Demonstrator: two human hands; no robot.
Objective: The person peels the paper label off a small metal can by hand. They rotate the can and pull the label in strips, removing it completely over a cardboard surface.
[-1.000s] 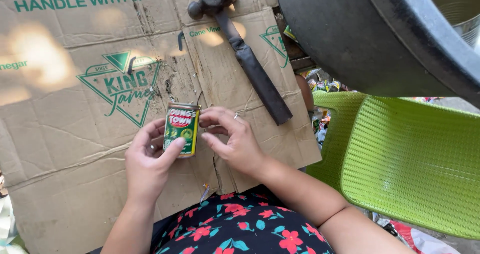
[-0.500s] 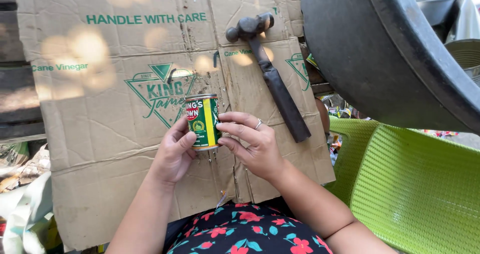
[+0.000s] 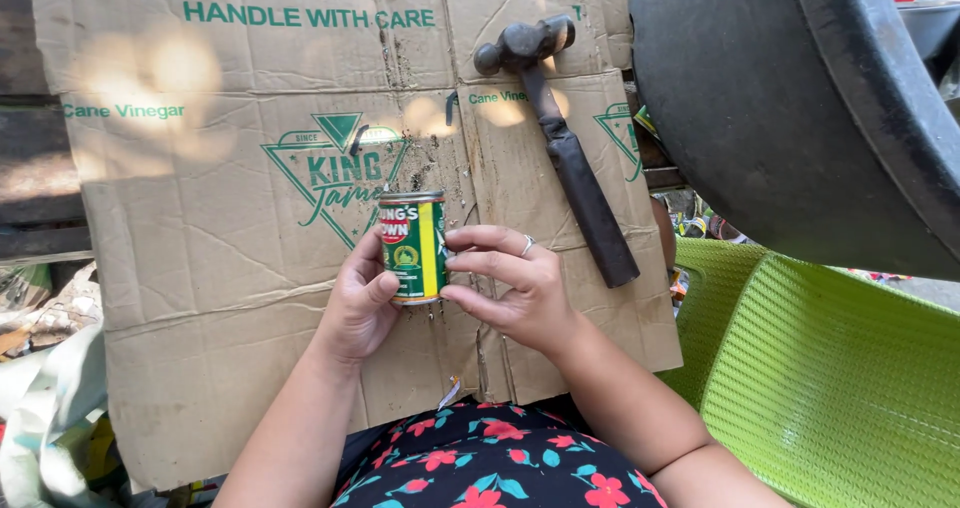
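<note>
Left hand (image 3: 362,303): fingers curled round the side of a small green tin can (image 3: 413,246), thumb pressed on its label. Right hand (image 3: 505,286): fingertips laid against the can's other side, ring on one finger, fingers half-closed rather than clenched. Can held upright between both hands, just above a flattened cardboard sheet (image 3: 230,268), near its middle crease. Red and yellow patches on the green label; metal rim at top. Beyond the right hand, lying apart on the cardboard: a dark hammer (image 3: 560,138), head away from the body, handle angled toward the right edge. Right of the cardboard: green woven plastic chair (image 3: 840,398). Above it: large dark curved tub (image 3: 780,98). Floral fabric (image 3: 490,463) at bottom.
</note>
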